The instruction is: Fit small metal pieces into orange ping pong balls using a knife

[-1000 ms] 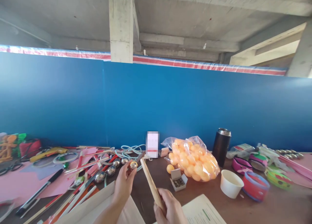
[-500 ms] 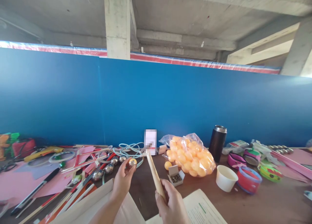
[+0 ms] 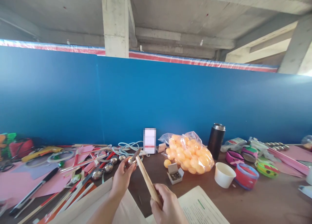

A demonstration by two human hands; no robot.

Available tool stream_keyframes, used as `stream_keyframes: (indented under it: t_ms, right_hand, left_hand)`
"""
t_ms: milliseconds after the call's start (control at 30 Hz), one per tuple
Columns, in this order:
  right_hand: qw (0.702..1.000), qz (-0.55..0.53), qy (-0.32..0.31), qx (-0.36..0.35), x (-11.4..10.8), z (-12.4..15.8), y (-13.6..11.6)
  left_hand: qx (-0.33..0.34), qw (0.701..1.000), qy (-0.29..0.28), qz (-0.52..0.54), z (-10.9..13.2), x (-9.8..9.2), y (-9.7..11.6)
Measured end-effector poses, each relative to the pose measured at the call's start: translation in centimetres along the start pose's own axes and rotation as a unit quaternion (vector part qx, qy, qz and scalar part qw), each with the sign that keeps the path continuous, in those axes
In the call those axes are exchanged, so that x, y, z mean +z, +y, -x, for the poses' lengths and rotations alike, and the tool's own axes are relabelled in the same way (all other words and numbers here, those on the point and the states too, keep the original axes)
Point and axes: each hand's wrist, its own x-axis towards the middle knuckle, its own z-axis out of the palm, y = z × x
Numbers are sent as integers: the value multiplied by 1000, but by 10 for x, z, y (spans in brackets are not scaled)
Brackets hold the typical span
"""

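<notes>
My left hand (image 3: 122,178) pinches a small shiny metal ball (image 3: 130,160) between thumb and fingers. My right hand (image 3: 167,201) grips the pale wooden handle of a hammer (image 3: 146,176), fingers wrapped round its lower end. The hammer's dark head lies over the ball in the view, at or very close to it; contact cannot be made out. Several similar metal balls (image 3: 108,167) lie on the table just left of my left hand. Beneath my left forearm is a cardboard sheet (image 3: 97,203), and a printed booklet (image 3: 200,206) lies beside my right hand.
At the back stands a phone (image 3: 149,141). To its right are a bag of orange balls (image 3: 188,155), a small box of metal bits (image 3: 175,177), a black flask (image 3: 216,141) and a paper cup (image 3: 224,175). Straws, a marker (image 3: 36,190) and pink paper clutter the left.
My right hand has swung the hammer left, bringing its head from beside the phone over to the metal ball. My left hand keeps its pinch on the ball almost in place.
</notes>
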Motion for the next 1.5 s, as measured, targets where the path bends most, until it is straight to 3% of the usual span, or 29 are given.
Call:
stream_keyframes:
  t_ms: [167,367,600,900,1500]
  right_hand:
    - [999,-26,35,2,-4,-2,-2]
    - [1000,-14,-8,10,-7,-1,-4]
    - [996,-65,58,26,-3,-4,-1]
    - [999,-31,8,-5,7,0,6]
    - [999,-17,41,4,-1,-2,-2]
  left_hand:
    - [-2,1000,-5,13,0,1,2]
    - [-28,999,2,34,2,2,7]
    - [-68,993,-4,101,1,-2,8]
    - [-87,984,-2,152,0,-3,7]
    - [-52,997,0,57,0,0,3]
